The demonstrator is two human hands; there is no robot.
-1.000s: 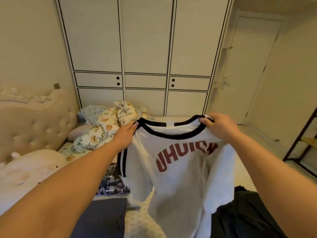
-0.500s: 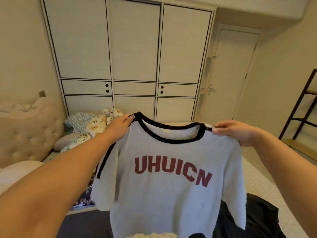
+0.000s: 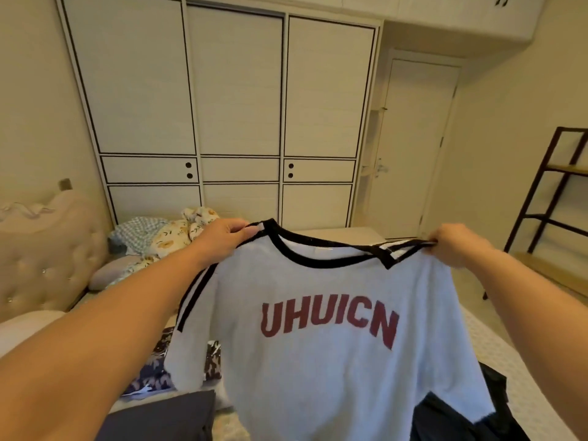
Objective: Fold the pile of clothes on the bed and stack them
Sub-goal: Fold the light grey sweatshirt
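Note:
A white T-shirt (image 3: 321,370) with a black collar and dark red letters hangs spread out in front of me, above the bed (image 3: 496,342). My left hand (image 3: 222,238) pinches its left shoulder beside the collar. My right hand (image 3: 458,246) pinches the right shoulder, where the black trim is pulled taut. A dark grey garment (image 3: 165,418) lies at the bottom left. A black garment (image 3: 458,418) lies at the bottom right, partly behind the shirt. A dark patterned piece (image 3: 159,370) lies under my left forearm.
A floral and checked bedding heap (image 3: 168,232) sits by the padded headboard (image 3: 41,259) at the left. A white wardrobe (image 3: 235,122) fills the far wall, a door (image 3: 413,148) stands to its right, and a dark shelf frame (image 3: 553,198) is at the right edge.
Both hands lifted the shirt and drew apart, so it went from bunched to spread flat with its letters fully readable. The view tilted upward.

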